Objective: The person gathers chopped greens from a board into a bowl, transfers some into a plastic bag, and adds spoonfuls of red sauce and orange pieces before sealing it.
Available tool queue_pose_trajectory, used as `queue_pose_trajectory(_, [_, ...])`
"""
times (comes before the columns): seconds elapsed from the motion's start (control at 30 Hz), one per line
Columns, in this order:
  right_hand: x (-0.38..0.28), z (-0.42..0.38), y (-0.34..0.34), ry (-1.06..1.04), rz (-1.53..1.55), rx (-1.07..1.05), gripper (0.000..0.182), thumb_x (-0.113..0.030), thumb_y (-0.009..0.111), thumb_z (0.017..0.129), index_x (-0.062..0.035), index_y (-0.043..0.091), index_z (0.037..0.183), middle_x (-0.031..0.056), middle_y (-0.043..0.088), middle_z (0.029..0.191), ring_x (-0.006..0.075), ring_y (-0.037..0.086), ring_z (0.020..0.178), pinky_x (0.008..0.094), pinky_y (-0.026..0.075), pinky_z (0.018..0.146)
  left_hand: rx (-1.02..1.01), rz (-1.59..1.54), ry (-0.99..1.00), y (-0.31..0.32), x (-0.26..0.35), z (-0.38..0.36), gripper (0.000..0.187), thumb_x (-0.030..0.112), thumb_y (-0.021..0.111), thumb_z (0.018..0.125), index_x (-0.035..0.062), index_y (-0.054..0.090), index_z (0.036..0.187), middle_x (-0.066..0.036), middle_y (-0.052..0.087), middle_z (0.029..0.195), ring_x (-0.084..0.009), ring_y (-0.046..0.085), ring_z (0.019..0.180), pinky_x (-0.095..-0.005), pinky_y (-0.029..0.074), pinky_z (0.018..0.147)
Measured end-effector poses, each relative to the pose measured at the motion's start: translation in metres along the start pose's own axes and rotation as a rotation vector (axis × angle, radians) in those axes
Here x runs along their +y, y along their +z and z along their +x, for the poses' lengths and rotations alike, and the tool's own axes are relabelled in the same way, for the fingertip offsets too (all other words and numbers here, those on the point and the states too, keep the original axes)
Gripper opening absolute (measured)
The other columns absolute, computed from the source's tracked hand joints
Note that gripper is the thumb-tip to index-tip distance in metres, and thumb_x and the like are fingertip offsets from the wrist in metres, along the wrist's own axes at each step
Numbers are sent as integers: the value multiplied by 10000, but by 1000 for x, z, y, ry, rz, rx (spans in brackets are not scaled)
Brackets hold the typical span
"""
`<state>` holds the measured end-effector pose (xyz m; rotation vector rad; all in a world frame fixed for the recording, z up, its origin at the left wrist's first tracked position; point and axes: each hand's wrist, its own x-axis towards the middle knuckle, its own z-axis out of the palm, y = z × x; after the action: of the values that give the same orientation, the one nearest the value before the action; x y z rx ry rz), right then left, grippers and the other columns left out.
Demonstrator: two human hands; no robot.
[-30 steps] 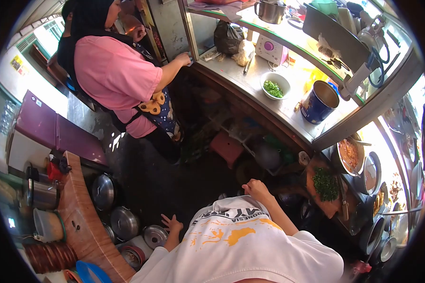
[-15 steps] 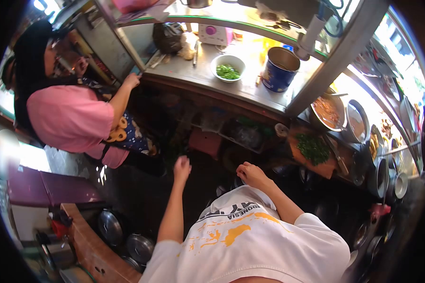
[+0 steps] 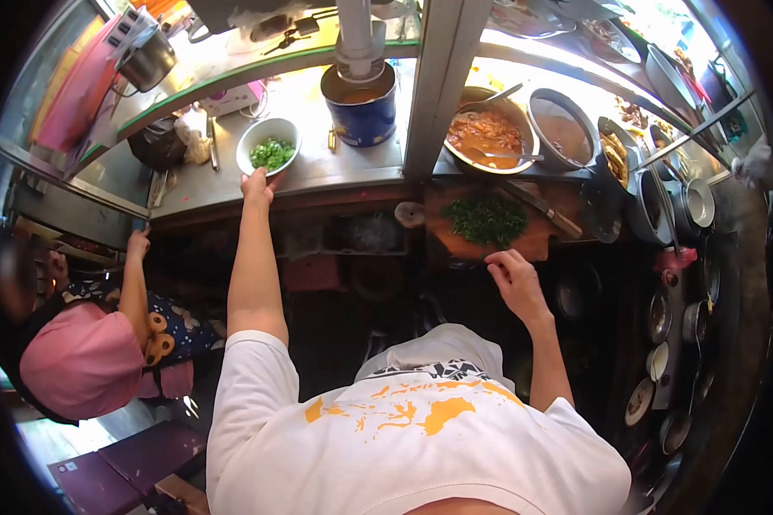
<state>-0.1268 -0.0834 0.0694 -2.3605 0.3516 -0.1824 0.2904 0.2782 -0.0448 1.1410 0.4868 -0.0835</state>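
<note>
At the front edge of the metal counter, my left hand grips the near rim of a white bowl that has chopped greens in it. My right hand hangs just in front of a wooden board, fingers curled loosely and apart, with nothing seen in them. Dark chopped leaves are heaped on that board, and a knife with a wooden handle lies across its right side.
A blue pot of liquid stands right of the bowl. Beyond the upright frame post are a pan of red food and a grey pot. A co-worker in pink is at the left.
The view has turned right. My left hand has reached up to the counter and taken hold of the bowl. My right hand has moved out to the board, its fingers looser.
</note>
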Motion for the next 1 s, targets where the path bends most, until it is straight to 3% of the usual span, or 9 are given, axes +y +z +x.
queue_pose_trajectory(0.17, [-5, 28, -21, -83, 28, 11, 98, -84, 623, 901, -31, 662, 974, 123, 631, 889, 259, 629, 702, 340, 495, 648, -16, 38, 199, -25, -15, -47, 483, -48, 486, 825, 78, 433, 1288, -126, 604, 1100, -293, 677, 871, -467, 633, 622])
queue_pose_trajectory(0.23, [-20, 42, -16, -159, 95, -19, 96, -73, 627, 898, -28, 667, 973, 123, 636, 873, 251, 634, 708, 331, 495, 643, -60, 91, 196, -35, -13, -104, 434, -25, 489, 847, 66, 473, 1271, -128, 605, 1109, -272, 675, 892, -434, 637, 641])
queue_pose_trajectory(0.33, [-57, 73, -1, -313, 182, -72, 97, -46, 634, 886, -25, 678, 971, 120, 641, 843, 247, 649, 740, 324, 501, 648, -115, 144, 84, -36, -6, -196, 475, 11, 517, 855, 52, 456, 1324, -112, 604, 1142, -234, 656, 989, -403, 626, 724])
queue_pose_trajectory(0.43, [-93, 100, 23, -488, 261, -182, 141, 2, 635, 874, -37, 688, 999, 102, 663, 911, 208, 655, 790, 284, 499, 690, -175, 190, -3, -31, -12, -270, 475, 19, 533, 853, 31, 466, 1323, -101, 619, 1115, -205, 667, 955, -369, 618, 724])
queue_pose_trajectory(0.57, [-113, 123, 60, -626, 253, -363, 178, 16, 634, 859, -77, 703, 994, 95, 647, 935, 235, 647, 810, 323, 514, 723, -239, 198, -91, -20, -27, -330, 513, 31, 550, 854, 25, 446, 1357, -96, 633, 1090, -184, 676, 914, -339, 610, 724])
queue_pose_trajectory(0.7, [-109, 118, 81, -688, 239, -465, 190, -1, 651, 843, -99, 708, 996, 91, 629, 950, 252, 641, 843, 349, 520, 734, -259, 205, -87, -8, -34, -359, 584, 27, 572, 855, 28, 396, 1412, -110, 622, 1125, -180, 670, 924, -335, 612, 749])
queue_pose_trajectory(0.9, [-90, 108, 89, -835, 79, -298, 130, -69, 680, 833, -86, 699, 960, 82, 615, 932, 260, 638, 861, 355, 520, 754, -279, 250, -51, -1, -44, -374, 643, 11, 578, 848, 59, 362, 1451, -120, 609, 1163, -177, 664, 944, -338, 613, 762])
queue_pose_trajectory(1.0, [-82, 104, 83, -765, 63, -293, 102, -70, 676, 834, -72, 693, 935, 80, 614, 929, 254, 639, 825, 347, 523, 732, -289, 252, -68, 1, -43, -377, 643, 11, 580, 847, 66, 367, 1452, -119, 608, 1167, -177, 662, 950, -337, 614, 758])
